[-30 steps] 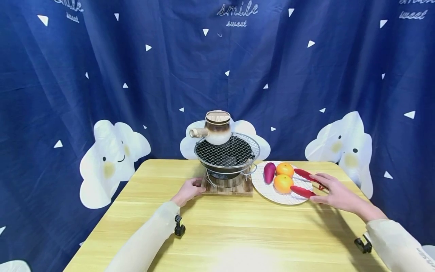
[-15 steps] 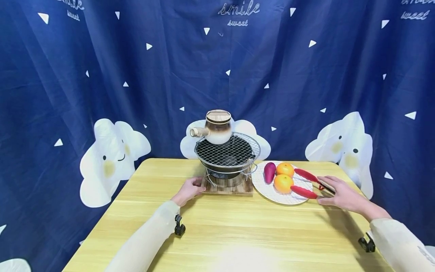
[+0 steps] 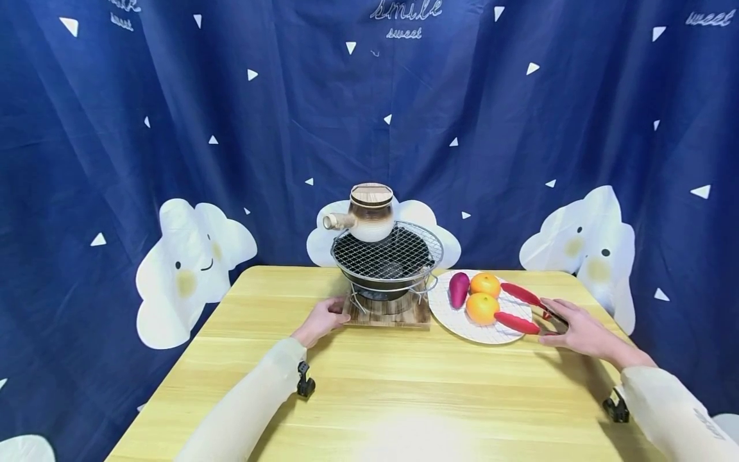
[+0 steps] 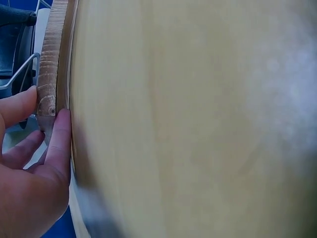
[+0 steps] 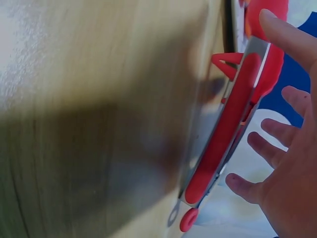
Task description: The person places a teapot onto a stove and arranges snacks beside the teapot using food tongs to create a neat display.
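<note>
My left hand (image 3: 323,321) pinches the left corner of a wooden board (image 3: 392,321), thumb on one face and a finger under the other, as the left wrist view shows. On that board stands a black grill (image 3: 398,260) with a wire mesh, bearing a side-handled clay pot (image 3: 371,221) with a wooden lid. My right hand (image 3: 589,330) hovers over red-tipped tongs (image 5: 225,129), fingers spread; in the right wrist view its thumb overlaps the tongs. The tongs' jaws lie spread on a round white plate (image 3: 462,330), beside two oranges (image 3: 482,309) and a plump purple vegetable (image 3: 459,290).
The light wooden table (image 3: 369,378) ends just behind the grill and plate. A blue curtain (image 3: 277,128) with white clouds hangs close beyond its back edge. The plate sits right against the board's right side.
My right hand has drawn back a little to the right along the tongs, exposing more of their handles. The left hand keeps its hold on the board; the head view has tilted slightly.
</note>
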A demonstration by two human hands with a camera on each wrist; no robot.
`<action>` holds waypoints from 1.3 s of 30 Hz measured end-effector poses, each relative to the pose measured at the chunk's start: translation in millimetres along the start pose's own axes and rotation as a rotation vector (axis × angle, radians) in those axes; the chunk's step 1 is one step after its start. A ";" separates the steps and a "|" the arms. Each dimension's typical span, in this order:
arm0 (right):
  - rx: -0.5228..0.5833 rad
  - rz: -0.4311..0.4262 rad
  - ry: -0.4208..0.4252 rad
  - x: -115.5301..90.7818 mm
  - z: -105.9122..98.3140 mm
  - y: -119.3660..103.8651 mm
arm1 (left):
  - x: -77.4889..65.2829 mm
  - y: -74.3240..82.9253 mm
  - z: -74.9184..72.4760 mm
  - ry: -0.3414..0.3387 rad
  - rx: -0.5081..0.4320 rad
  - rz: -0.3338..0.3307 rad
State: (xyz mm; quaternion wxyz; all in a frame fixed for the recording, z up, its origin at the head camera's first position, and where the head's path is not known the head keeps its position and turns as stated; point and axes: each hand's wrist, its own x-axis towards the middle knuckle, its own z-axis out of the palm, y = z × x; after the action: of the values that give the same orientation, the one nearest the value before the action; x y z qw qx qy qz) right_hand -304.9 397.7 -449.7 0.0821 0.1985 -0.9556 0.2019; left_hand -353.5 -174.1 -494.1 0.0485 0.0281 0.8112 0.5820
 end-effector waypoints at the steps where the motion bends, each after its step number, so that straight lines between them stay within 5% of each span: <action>1: -0.004 -0.001 0.003 0.4 0.9 0.8 | 0.0 0.0 -0.2 -0.003 -0.002 0.002; 15: -0.017 0.086 -0.027 -0.6 12.1 11.7 | -3.2 3.5 1.2 -0.004 -0.009 0.008; 31: 0.061 0.074 -0.029 0.2 15.0 16.7 | -6.1 3.8 1.5 0.005 -0.008 0.016; 39: 0.079 0.060 -0.046 -1.3 11.7 13.7 | -24.0 27.2 2.0 -0.024 -0.014 0.027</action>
State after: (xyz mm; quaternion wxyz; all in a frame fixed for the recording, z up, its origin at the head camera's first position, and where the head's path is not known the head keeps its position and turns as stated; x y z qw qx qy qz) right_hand -310.2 404.7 -465.5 0.0460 0.1772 -0.9540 0.2373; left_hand -329.7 -165.9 -467.9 0.0506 0.0455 0.8060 0.5879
